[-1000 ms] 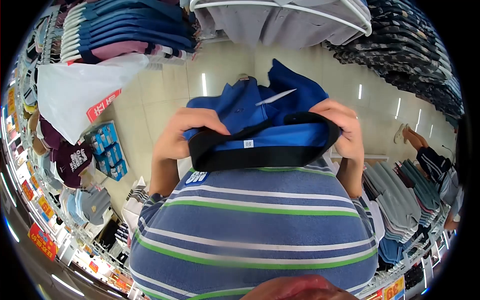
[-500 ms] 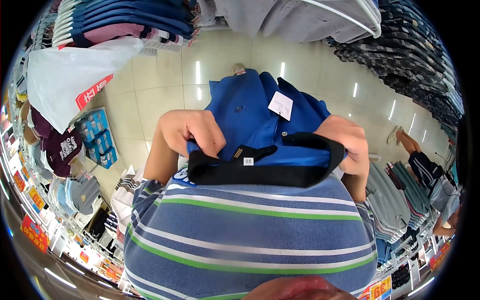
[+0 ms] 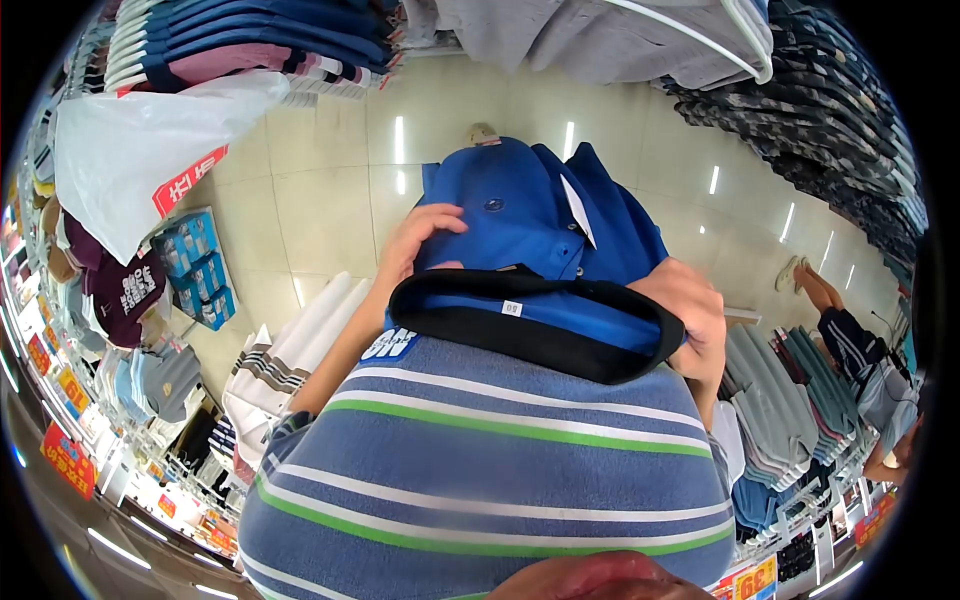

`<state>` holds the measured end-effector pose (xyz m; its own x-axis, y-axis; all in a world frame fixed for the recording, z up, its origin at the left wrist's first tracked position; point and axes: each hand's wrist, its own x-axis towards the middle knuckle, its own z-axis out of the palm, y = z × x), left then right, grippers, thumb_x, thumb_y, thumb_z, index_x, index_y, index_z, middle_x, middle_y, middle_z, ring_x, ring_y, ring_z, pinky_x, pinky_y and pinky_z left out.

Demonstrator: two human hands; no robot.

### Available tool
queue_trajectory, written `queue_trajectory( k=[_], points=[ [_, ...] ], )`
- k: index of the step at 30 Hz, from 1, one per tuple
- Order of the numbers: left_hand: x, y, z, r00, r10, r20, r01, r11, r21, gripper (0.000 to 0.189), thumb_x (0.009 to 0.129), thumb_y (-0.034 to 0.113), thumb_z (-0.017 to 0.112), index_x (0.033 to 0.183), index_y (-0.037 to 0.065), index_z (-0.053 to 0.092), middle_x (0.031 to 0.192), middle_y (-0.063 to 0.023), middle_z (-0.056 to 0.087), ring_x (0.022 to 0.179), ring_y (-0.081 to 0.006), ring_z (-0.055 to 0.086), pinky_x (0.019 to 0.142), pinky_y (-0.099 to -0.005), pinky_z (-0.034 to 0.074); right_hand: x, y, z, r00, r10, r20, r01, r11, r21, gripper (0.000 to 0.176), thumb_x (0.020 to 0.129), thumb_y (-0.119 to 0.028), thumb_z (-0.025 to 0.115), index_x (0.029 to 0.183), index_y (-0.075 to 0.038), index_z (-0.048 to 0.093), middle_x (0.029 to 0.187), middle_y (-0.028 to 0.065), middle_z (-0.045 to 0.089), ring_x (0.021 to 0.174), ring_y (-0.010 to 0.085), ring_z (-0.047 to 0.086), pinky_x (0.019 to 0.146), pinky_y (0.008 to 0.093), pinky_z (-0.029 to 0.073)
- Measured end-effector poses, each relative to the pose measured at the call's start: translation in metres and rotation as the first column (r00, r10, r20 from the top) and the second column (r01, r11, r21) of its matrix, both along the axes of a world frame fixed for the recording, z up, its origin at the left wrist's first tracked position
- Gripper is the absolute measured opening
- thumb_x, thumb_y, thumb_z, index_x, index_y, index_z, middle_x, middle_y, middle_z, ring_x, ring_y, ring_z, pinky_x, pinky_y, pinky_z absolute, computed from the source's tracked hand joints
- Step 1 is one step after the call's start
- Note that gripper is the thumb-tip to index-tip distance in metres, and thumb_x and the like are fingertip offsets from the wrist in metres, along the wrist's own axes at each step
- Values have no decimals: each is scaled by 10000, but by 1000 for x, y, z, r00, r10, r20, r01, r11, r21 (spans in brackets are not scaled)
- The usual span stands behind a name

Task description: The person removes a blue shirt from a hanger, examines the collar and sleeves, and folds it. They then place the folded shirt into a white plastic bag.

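A blue polo shirt (image 3: 510, 190) with a black collar (image 3: 520, 345) hangs in front of my chest, its collar forming a loop. My right hand (image 3: 682, 308) grips the collar at its right end, fingers wrapped round it. At the collar's left side, my left hand (image 3: 428, 238) rests on the blue cloth with fingers curved; the collar partly hides it. A white tag (image 3: 577, 212) hangs edge-on near the buttons. A small white size label (image 3: 511, 309) shows inside the collar.
A white plastic bag (image 3: 140, 150) is at the upper left, near blue packages (image 3: 197, 270). Racks hold dark patterned clothes (image 3: 800, 110) at upper right and grey shirts (image 3: 770, 390) at right. Another person (image 3: 850, 340) stands at far right. Tiled floor (image 3: 330, 210) lies beyond the shirt.
My left hand has shifted up and right from the collar's edge, its fingers now over the shirt's front. The collar has closed into a rounder loop, and the tag has turned edge-on.
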<state>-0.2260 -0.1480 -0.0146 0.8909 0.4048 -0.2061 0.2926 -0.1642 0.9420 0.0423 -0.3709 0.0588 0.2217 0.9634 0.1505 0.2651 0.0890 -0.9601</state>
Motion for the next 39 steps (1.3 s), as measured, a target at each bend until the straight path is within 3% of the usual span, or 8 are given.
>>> queue_trajectory(
  k=[6,13,16,22,28,31,36,39],
  points=[
    [-30,-14,-36,753,375,-540,-573,777,-260,525,994,303,596,1430,73,416,1245,-192,558,1158,-237,553,990,-356,444,-3,4,-3,1000,4,-21,-5,1000,-14,271,707,-98,667,939,33,716,915,149,717,723,269,623,651,339,484],
    [-45,0,-80,717,410,-564,-597,779,-193,624,967,219,647,1477,82,316,1129,-191,608,969,-199,629,856,-313,509,-5,16,-1,999,54,-6,-54,999,-4,308,724,-132,703,979,39,737,970,147,715,728,240,611,641,321,482],
    [-51,3,-86,619,472,-628,-753,583,-304,569,932,133,676,1408,57,372,955,-130,657,788,-159,636,701,-274,514,-5,20,-1,996,84,-10,-84,996,-3,311,728,-141,713,983,35,740,986,144,714,726,236,607,637,318,480],
    [-79,40,-78,721,446,-530,-597,788,-150,443,839,1,638,1252,28,481,797,-72,659,664,-124,606,576,-260,479,-7,27,-3,992,129,-17,-129,992,16,295,742,-148,720,988,14,744,1007,140,712,738,231,603,635,312,473],
    [-67,85,-42,679,-153,-718,128,988,-89,356,766,19,656,1116,28,597,886,-120,668,725,-226,645,661,-333,517,-10,34,-6,978,208,-29,-208,978,7,278,768,-165,715,986,6,741,1019,130,709,760,239,612,644,318,481],
    [-25,70,-38,893,-143,-426,387,726,569,350,779,10,640,1127,42,618,1195,-184,617,1124,-388,568,951,-461,467,-11,41,-5,970,240,-39,-240,971,14,280,774,-178,714,987,3,739,1018,129,708,768,247,619,647,326,488],
    [75,67,-25,981,-182,-63,187,817,546,371,830,-14,576,1197,42,600,1284,-187,592,1166,-389,575,998,-429,465,-17,47,-5,960,276,-42,-275,961,20,295,774,-194,713,993,2,734,1013,127,708,772,257,623,650,337,498],
    [108,48,-31,941,-326,89,317,943,103,361,943,113,563,1302,80,567,1279,-178,621,1183,-347,597,988,-379,480,-19,47,-4,959,283,-32,-283,959,14,296,773,-198,712,993,1,733,1012,125,708,779,261,629,657,344,503]
  ],
)
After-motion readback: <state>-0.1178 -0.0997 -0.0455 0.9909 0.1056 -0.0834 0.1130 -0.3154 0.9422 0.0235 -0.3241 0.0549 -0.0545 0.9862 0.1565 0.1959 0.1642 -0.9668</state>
